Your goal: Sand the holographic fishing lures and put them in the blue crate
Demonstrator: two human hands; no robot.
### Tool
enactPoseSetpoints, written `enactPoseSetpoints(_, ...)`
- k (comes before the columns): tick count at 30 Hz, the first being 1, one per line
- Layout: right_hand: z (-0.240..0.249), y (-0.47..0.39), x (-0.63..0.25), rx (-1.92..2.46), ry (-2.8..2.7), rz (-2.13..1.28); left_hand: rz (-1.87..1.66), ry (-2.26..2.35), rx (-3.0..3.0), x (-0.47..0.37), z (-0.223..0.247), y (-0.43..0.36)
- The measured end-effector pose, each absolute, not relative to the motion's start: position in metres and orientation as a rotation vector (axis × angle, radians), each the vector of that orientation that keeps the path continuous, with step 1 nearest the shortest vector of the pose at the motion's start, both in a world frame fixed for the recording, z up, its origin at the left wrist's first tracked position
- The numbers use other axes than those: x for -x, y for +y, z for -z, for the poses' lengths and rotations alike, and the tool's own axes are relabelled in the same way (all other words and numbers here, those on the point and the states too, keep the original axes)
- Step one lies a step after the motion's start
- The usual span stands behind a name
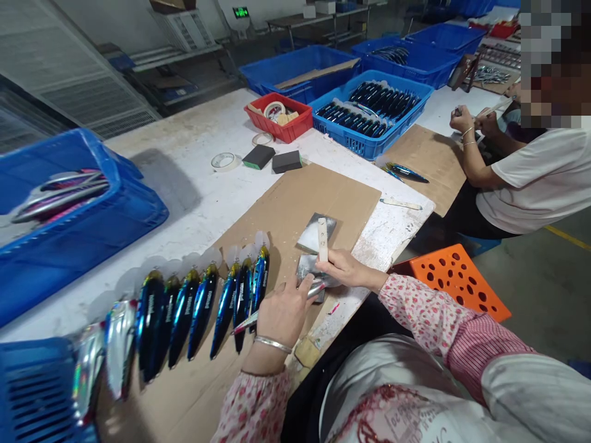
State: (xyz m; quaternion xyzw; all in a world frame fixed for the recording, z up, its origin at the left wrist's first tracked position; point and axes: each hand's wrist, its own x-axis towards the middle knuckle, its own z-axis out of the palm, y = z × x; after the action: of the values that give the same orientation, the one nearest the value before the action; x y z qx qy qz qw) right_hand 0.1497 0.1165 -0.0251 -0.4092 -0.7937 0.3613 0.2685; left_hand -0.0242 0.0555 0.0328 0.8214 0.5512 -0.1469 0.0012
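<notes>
My left hand is closed around a slim silver and pink fishing lure, whose tail sticks out to the left and whose other end reaches the dark sanding pads. My right hand grips a pale stick-like tool that stands upright, close to the lure's right end. Left of my hands lies a row of several blue-black lures on brown cardboard. Two silver lures rest at the row's left end.
Blue bins stand on the left. A red box with tape and a blue basket of lures stand behind. An orange perforated stool is right. Another person works at the upper right.
</notes>
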Motion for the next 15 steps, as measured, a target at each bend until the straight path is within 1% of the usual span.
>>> enactPoseSetpoints(3,0.0222,0.1188,-0.1520,1.068,-2.146,-1.111,0.458,1.724,-2.579,0.0242,-0.0332,0.0555)
enactPoseSetpoints(7,0.0220,0.1201,-0.1511,1.087,-2.171,-1.133,0.458,1.707,-2.581,0.0239,-0.0335,0.0555)
enactPoseSetpoints(15,0.0249,0.1185,-0.1475,1.159,-2.307,-0.861,0.439,1.717,-2.585,0.0236,-0.0332,0.0549)
